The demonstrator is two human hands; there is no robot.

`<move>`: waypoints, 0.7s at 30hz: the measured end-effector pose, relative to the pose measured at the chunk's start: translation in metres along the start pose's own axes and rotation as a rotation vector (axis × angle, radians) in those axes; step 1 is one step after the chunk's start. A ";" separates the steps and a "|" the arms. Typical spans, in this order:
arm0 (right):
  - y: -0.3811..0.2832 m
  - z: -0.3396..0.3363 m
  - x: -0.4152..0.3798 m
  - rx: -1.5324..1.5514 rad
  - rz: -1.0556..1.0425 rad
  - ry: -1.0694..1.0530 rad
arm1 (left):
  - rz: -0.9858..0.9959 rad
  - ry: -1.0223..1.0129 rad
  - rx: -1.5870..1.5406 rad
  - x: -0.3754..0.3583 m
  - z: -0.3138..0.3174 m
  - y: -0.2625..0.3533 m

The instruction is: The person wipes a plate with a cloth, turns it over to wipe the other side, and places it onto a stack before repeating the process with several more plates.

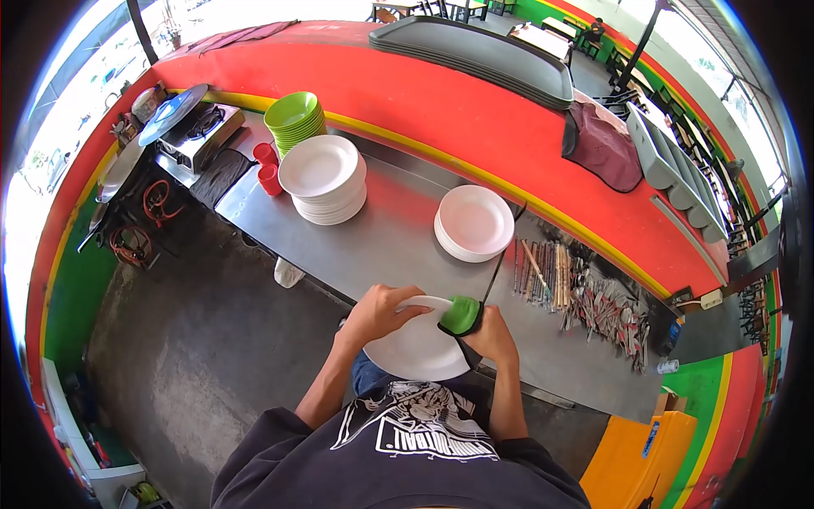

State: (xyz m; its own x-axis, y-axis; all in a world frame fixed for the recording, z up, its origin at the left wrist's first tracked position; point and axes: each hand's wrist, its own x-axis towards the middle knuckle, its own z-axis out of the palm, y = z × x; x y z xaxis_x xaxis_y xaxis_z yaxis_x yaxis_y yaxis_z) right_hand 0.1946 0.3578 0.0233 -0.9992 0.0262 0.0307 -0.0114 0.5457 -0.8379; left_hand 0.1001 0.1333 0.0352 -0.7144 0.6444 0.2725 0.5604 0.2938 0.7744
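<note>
A white plate (415,346) is tilted in front of my body at the near edge of the steel counter. My left hand (379,316) grips its upper left rim, thumb and fingers closed on it. A green cloth with a black edge (463,315) lies over the plate's upper right rim, and my right hand (492,335) is closed on the cloth there. Beyond my hands stand a short stack of white plates (476,222) and, further left, a taller white stack (322,174).
Green bowls (294,114) and red cups (269,178) stand at the counter's back left, near a stove (199,140). Cutlery (606,310) is spread on the right. Grey trays (475,55), a maroon cloth (604,153) and a grey cutlery holder (674,174) rest on the red ledge.
</note>
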 end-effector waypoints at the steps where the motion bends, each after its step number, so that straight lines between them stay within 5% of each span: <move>1: 0.001 0.002 0.003 0.036 -0.036 0.041 | 0.004 0.037 -0.029 -0.002 0.000 -0.001; 14: 0.006 0.080 0.039 0.410 -0.042 0.498 | -0.355 0.737 -0.329 -0.012 -0.045 -0.049; 21: -0.002 0.092 0.060 0.355 0.008 0.437 | -0.429 0.368 -0.388 -0.007 -0.094 -0.072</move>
State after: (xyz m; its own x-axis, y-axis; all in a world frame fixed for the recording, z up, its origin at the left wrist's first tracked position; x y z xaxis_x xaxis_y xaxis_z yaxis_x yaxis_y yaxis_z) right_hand 0.1311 0.2817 -0.0235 -0.8910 0.4153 0.1833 -0.0917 0.2308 -0.9687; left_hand 0.0254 0.0410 0.0313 -0.9741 0.2255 0.0188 0.0540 0.1508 0.9871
